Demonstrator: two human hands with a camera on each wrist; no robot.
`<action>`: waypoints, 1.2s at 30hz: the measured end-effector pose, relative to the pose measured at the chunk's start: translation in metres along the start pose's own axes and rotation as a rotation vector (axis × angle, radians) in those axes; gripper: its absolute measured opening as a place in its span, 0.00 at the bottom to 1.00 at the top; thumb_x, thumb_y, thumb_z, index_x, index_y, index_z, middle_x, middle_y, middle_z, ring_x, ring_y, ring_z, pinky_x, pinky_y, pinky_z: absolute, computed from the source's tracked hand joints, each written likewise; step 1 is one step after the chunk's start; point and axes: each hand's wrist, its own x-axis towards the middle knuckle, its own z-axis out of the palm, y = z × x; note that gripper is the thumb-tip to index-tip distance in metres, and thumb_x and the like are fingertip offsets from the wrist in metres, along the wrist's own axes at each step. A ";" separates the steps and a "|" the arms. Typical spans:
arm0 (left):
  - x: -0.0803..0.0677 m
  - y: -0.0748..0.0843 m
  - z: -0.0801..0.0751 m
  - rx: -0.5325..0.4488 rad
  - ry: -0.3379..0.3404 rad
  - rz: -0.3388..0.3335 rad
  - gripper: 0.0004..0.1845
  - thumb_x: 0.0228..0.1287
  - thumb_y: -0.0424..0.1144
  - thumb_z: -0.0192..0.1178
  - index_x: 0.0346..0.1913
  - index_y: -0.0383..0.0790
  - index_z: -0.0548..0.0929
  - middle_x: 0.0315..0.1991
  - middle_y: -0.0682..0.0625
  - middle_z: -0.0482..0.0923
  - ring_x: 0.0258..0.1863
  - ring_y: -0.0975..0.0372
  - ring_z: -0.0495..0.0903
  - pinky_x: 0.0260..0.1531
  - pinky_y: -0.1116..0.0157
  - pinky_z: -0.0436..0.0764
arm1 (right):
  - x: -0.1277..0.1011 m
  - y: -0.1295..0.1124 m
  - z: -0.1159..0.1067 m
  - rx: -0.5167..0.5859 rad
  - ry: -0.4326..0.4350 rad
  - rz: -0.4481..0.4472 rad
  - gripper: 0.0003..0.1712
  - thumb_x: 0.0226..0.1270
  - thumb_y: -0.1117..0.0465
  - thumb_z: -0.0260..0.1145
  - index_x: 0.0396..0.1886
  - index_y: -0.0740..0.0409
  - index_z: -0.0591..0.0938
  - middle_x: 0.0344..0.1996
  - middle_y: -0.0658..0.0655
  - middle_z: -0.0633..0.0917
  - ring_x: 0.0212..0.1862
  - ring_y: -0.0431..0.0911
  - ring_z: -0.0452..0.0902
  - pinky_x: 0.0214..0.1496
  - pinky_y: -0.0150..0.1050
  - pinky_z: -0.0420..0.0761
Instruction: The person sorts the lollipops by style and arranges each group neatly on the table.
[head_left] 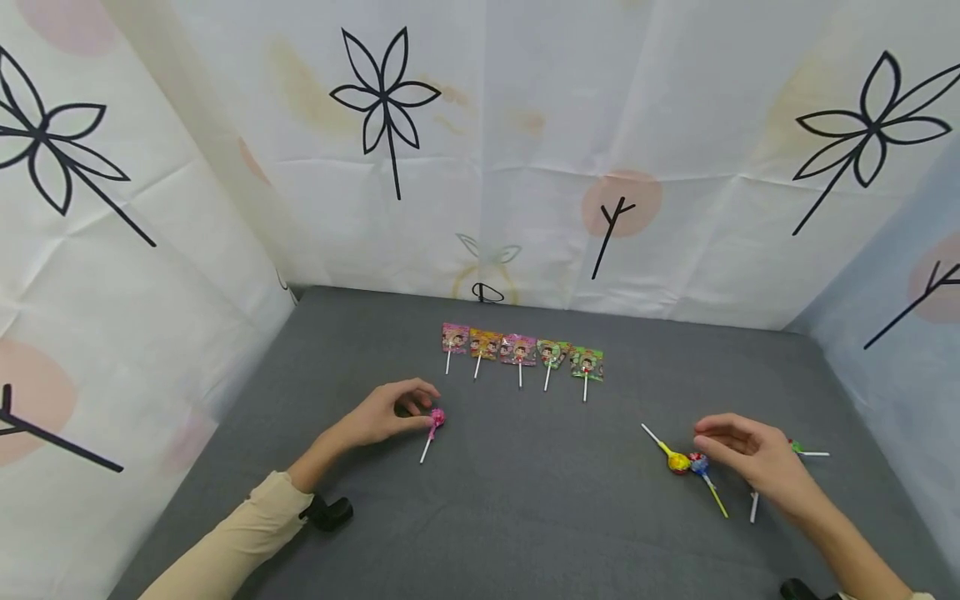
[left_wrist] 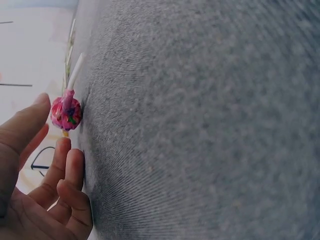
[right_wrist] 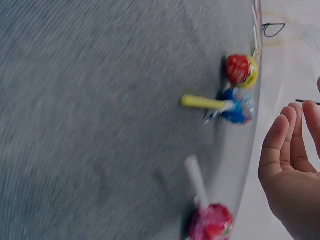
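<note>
A pink-wrapped round lollipop (head_left: 437, 417) lies on the grey cloth with its white stick toward me. Beside it is my left hand (head_left: 386, 414), thumb and fingers parted around the candy; in the left wrist view a gap shows between the thumb and the lollipop (left_wrist: 66, 113). My right hand (head_left: 759, 457) is raised over a loose group on the right, fingers relaxed and holding nothing. That group has a yellow-and-red lollipop (head_left: 678, 463), a blue one (head_left: 699, 464) touching it, a green one (head_left: 796, 447) partly covered, and another pink one (right_wrist: 212, 222) hidden under the hand in the head view.
Several flat-wrapped lollipops (head_left: 519, 350) form a row at the back of the grey table (head_left: 525, 483), sticks toward me. White patterned cloth (head_left: 525, 125) walls the back and both sides. Black straps (head_left: 327, 512) sit at the wrists.
</note>
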 end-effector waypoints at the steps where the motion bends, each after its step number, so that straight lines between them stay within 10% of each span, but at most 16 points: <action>1: 0.000 0.001 0.001 0.005 -0.007 -0.001 0.20 0.67 0.39 0.71 0.58 0.38 0.82 0.45 0.51 0.81 0.40 0.61 0.82 0.42 0.57 0.81 | 0.000 0.002 -0.001 -0.012 0.002 0.005 0.15 0.73 0.65 0.68 0.54 0.69 0.81 0.46 0.62 0.86 0.44 0.44 0.85 0.43 0.34 0.81; 36: 0.009 0.000 0.005 0.092 -0.060 -0.037 0.09 0.64 0.40 0.73 0.45 0.51 0.86 0.40 0.61 0.81 0.36 0.65 0.78 0.39 0.62 0.78 | -0.001 0.021 0.002 -0.109 -0.078 0.017 0.15 0.64 0.69 0.74 0.49 0.70 0.85 0.42 0.58 0.86 0.40 0.38 0.82 0.37 0.34 0.82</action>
